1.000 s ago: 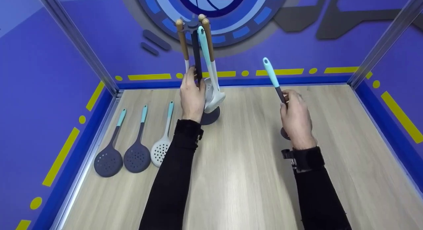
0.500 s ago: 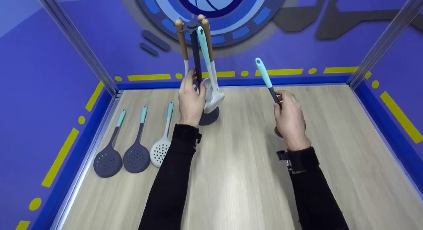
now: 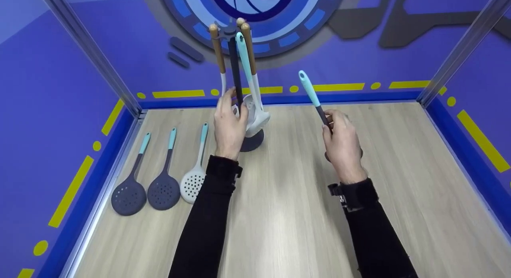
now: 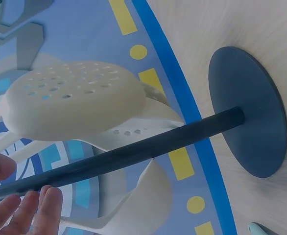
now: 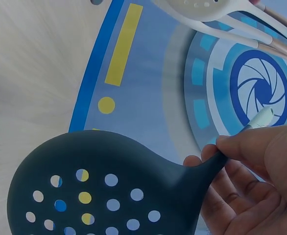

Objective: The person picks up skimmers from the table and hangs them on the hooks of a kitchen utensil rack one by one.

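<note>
1. Head view, centre-left: utensil stand (image 3: pixel 235 70), dark, upright on the desk (image 3: pixel 279 230). Left hand (image 3: pixel 229 128) curls round its post, presumably to steady a slender rack loaded at the top.
2. Head view, on the stand: three wooden handles (image 3: pixel 217 50) and one mint handle (image 3: pixel 244 56), held at the crown, white heads hanging low; an arrangement that seems meant to keep the heads off the desk.
3. Head view, right: dark grey skimmer (image 3: pixel 310 90) with mint grip, well apart from the stand. Right hand (image 3: pixel 342 144) pinches it, handle raised and leaning toward the stand, head mostly hidden behind the hand.
4. Head view, left: two dark perforated skimmers (image 3: pixel 129 196) and one white perforated skimmer (image 3: pixel 193 184), laid flat in a row, handles pointing away from the person; spaced, it appears, for separate pick-up. A sleeve covers part of the white one.
5. Left wrist view: post between thumb and fingers; round base (image 4: pixel 256 147) on the desk. White perforated head (image 4: pixel 75 103) hangs to one side, white rounded head (image 4: pixel 151 203) of unclear kind to the other.
6. Right wrist view: thumb and fingers pinch the skimmer's neck close above its broad holed head, likely for control of the heavier end; the eyelet end is left free.
</note>
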Tool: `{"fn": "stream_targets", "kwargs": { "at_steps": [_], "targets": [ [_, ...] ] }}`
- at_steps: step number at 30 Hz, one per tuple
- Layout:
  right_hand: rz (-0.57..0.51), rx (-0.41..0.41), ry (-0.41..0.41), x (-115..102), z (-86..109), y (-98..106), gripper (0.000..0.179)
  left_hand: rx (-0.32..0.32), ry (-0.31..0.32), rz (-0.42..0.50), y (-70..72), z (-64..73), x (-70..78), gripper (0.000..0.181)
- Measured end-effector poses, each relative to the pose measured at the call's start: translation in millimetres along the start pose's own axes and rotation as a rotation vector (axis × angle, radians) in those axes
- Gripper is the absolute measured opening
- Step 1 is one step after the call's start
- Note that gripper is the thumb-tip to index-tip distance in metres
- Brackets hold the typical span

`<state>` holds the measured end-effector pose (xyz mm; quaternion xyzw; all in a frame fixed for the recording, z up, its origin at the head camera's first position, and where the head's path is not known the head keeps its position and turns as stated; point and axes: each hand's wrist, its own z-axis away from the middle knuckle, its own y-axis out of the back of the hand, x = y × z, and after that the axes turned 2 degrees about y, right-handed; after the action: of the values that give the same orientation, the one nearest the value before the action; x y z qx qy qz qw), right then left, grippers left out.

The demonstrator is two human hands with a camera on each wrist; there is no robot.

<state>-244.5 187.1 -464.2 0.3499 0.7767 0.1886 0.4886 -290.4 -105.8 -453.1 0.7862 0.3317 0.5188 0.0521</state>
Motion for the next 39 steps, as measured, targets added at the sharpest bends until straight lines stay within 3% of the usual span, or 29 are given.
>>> {"fn": "stream_targets", "kwargs": {
  "at_steps": [18,28,39],
  "targets": [
    [-0.026,-0.014,0.056,-16,7.3,-13,0.036,-0.028,-0.002,0.061,1.1,28.5,22.8,0.051],
    [-0.011,-0.034,0.057,-31,13.6,-18,0.033,-0.010,-0.049,0.071,-4.2,41.9,35.3,0.046],
    [-0.011,-0.017,0.118,-43,20.7,-23,0.030,-0.041,-0.065,0.125,-9.4,54.8,45.0,0.046]
  ]
}}
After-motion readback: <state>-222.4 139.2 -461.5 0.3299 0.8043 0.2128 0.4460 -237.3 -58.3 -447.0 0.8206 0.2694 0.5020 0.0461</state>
